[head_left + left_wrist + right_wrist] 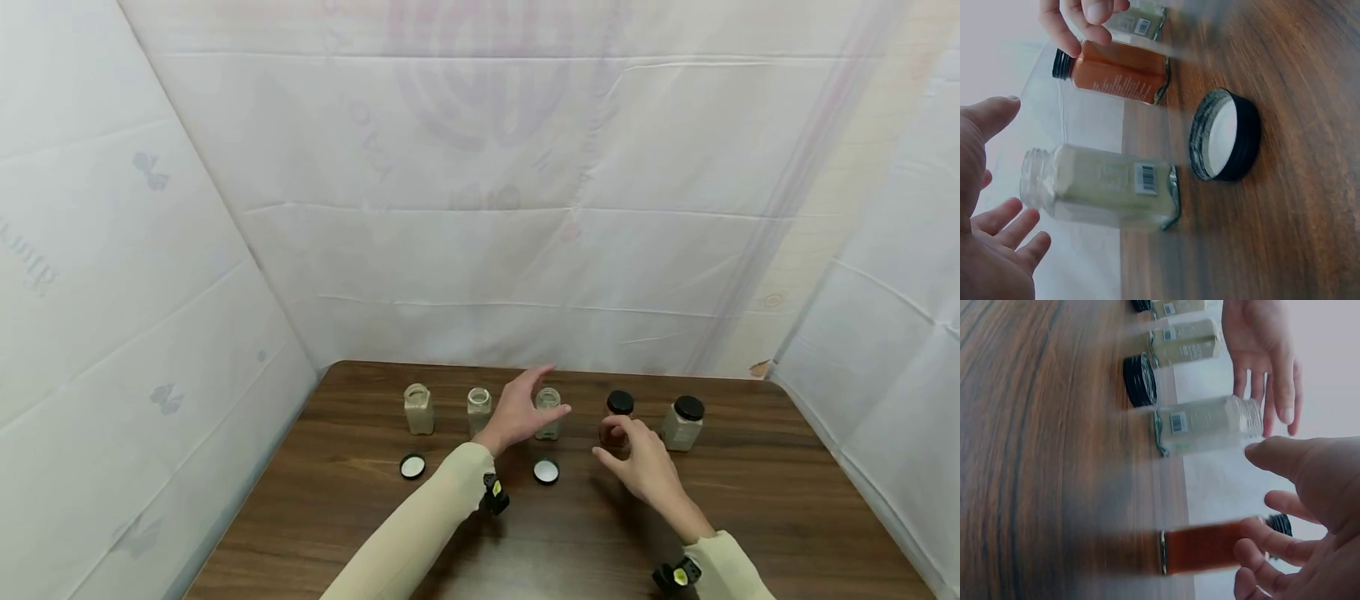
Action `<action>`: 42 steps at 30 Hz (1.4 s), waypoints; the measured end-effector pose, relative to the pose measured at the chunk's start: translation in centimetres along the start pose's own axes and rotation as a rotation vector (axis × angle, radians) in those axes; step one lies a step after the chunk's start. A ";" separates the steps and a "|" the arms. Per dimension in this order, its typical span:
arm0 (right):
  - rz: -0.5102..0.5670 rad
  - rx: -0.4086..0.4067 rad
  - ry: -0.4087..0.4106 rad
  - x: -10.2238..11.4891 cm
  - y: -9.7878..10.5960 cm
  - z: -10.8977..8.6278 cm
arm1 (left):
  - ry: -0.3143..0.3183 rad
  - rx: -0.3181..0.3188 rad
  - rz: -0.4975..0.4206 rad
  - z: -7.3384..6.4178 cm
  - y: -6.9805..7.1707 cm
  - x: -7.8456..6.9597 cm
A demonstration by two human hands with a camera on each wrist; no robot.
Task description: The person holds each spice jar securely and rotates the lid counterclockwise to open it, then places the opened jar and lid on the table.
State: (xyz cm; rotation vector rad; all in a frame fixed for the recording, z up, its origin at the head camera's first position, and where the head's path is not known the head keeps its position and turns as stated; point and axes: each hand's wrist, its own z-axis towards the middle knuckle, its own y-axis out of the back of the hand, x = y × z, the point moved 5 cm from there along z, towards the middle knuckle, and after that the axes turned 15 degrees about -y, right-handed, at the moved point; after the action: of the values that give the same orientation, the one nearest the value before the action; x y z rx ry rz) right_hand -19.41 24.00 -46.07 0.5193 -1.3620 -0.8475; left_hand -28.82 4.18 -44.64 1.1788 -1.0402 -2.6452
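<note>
My left hand [516, 412] hovers beside an uncapped glass spice jar [548, 427] of pale powder, thumb and fingers spread around its threaded neck without gripping it. In front of that jar lies a black lid [546, 472], white liner up. To the right, a jar of orange-red powder [1119, 72] stands upright with its black cap [620, 402] on. My right hand [641, 462] is in front of this jar, fingers loosely bent and overlapping it in the head view. Nothing sits between the right thumb and fingers in the right wrist view [1310, 506].
Two more uncapped jars of pale powder, a left one [419, 410] and one by my left wrist [479, 408], stand in the row. Another lid [412, 466] lies at the left. A capped pale jar [682, 427] stands far right. White sheeting [480, 250] rises behind the wooden table [787, 500].
</note>
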 end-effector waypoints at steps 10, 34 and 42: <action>0.044 -0.127 -0.004 -1.4 1.9 -0.3 | -0.058 0.038 0.058 0.8 -0.6 -1.2; 0.063 -0.199 -0.043 -2.9 4.0 0.5 | -0.139 0.090 0.083 2.0 -2.6 -3.5; 0.059 -0.198 -0.049 -2.8 4.7 1.0 | -0.118 0.119 0.073 2.6 -4.1 -4.7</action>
State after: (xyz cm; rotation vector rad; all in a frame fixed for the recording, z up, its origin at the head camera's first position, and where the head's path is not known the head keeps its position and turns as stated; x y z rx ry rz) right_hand -19.36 29.18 -44.07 0.3053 -1.3154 -0.9400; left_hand -26.44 10.31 -42.88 0.9933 -1.2511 -2.6571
